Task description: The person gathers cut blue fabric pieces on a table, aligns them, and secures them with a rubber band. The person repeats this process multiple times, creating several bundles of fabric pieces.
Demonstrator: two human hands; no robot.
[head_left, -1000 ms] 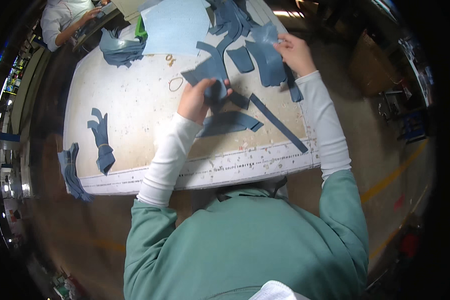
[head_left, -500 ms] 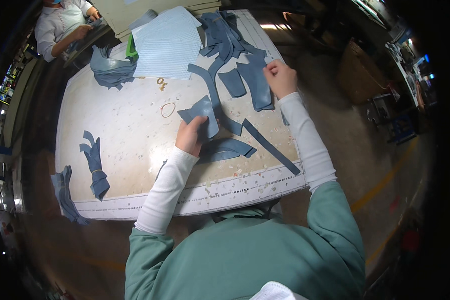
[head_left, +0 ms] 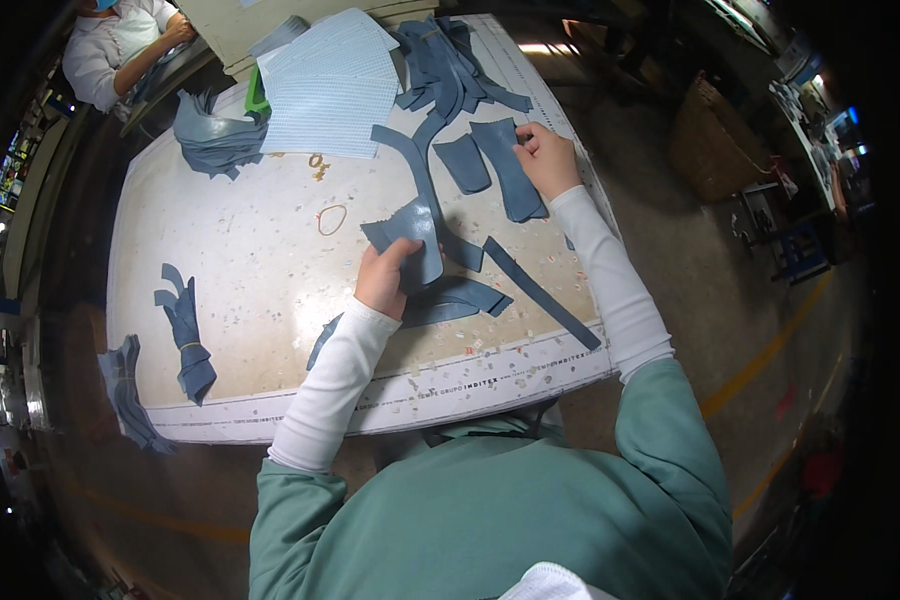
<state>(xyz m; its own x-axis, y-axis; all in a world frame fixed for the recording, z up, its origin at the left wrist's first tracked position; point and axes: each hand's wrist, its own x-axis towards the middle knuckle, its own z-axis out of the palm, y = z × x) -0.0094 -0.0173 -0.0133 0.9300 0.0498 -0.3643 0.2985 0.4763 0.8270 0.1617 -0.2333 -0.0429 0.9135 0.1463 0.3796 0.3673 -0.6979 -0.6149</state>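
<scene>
Left hand pinches a small blue cloth piece mid-desk; right hand grips a longer cloth panel lying flat. Best to lift one piece at a time, edges aligned.

Open tabletop is found at centre-left; passage at the far edge is blocked by stacked denim strips and a paper sheet.

Left hand curled, grip closed; right hand extended forward, fingers bent.
</scene>
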